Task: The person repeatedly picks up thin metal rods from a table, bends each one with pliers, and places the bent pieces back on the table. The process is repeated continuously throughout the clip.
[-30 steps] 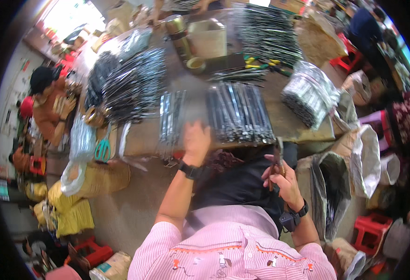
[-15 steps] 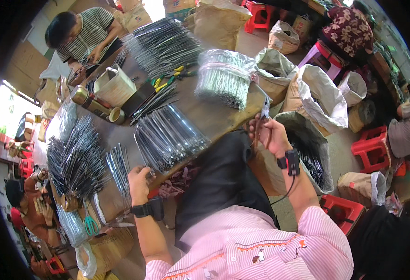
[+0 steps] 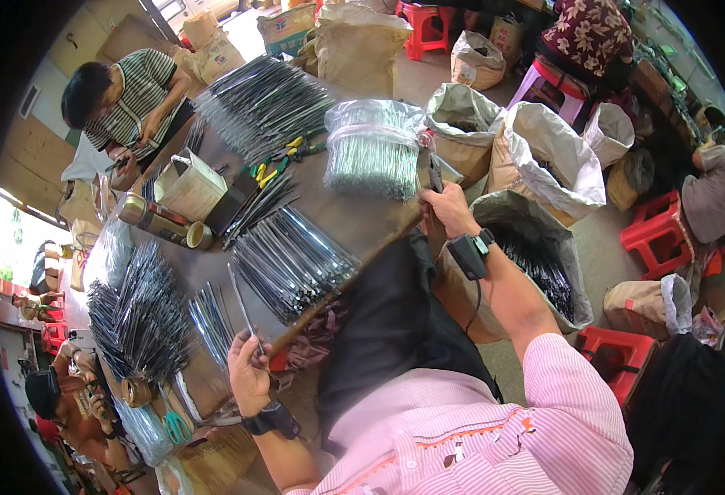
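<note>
At the table's front edge my left hand (image 3: 249,370) pinches the lower end of a thin metal strip (image 3: 240,299), which slants up above the tabletop. To its right lies a spread row of similar dark, shiny strips (image 3: 292,262), and a smaller bunch (image 3: 211,318) sits just beyond my left hand. My right hand (image 3: 451,210), at the table's right corner, is closed around pliers (image 3: 436,175); their handles are mostly hidden by the fingers. Beside the pliers stands a plastic-wrapped bundle of strips (image 3: 373,157).
A large strip pile (image 3: 139,309), teal-handled scissors (image 3: 177,425), a jar (image 3: 160,219), a white box (image 3: 191,188) and yellow-green pliers (image 3: 276,169) are on the table (image 3: 354,227). Open sacks (image 3: 548,157) stand at right, near a red stool (image 3: 655,235). A co-worker (image 3: 135,107) sits across.
My left hand has come back toward me from the row's edge, now with a strip raised in it. My right hand has turned and moved up and slightly left with the pliers.
</note>
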`<state>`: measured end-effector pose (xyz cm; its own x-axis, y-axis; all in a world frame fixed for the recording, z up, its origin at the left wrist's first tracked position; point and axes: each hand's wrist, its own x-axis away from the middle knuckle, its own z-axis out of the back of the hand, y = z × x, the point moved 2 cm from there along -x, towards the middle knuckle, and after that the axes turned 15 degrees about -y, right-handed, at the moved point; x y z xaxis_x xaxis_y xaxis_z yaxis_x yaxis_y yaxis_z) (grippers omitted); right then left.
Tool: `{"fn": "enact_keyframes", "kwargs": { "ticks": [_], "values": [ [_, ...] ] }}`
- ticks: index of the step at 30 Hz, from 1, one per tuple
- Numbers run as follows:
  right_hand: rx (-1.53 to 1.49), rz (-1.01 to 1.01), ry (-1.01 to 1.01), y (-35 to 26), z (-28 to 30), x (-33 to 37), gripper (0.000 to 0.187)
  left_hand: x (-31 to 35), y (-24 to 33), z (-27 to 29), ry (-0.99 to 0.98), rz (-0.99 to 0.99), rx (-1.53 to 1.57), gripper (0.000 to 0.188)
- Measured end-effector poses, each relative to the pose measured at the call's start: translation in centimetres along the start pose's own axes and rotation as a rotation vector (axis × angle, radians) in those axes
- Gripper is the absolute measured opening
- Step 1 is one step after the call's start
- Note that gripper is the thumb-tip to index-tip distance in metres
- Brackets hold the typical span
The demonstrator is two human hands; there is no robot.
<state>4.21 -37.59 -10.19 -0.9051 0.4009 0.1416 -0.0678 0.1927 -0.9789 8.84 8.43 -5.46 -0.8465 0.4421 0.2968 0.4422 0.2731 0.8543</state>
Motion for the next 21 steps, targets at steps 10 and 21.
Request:
{"fn": "enact_keyframes", "kwargs": {
  "ticks": [10, 21],
  "values": [
    [-0.81, -0.231, -0.285, 0.4, 2.4, 0.8, 0.022, 3.6, 0.1, 0.8, 0.044, -0.019, 0.05, 0.021],
    [-0.921, -0.172, -0.306, 0.3, -1.1, 1.6, 0.014, 3.0, -1.2, -4.0, -0.098, 0.023, 0.016, 0.021]
  ]
}}
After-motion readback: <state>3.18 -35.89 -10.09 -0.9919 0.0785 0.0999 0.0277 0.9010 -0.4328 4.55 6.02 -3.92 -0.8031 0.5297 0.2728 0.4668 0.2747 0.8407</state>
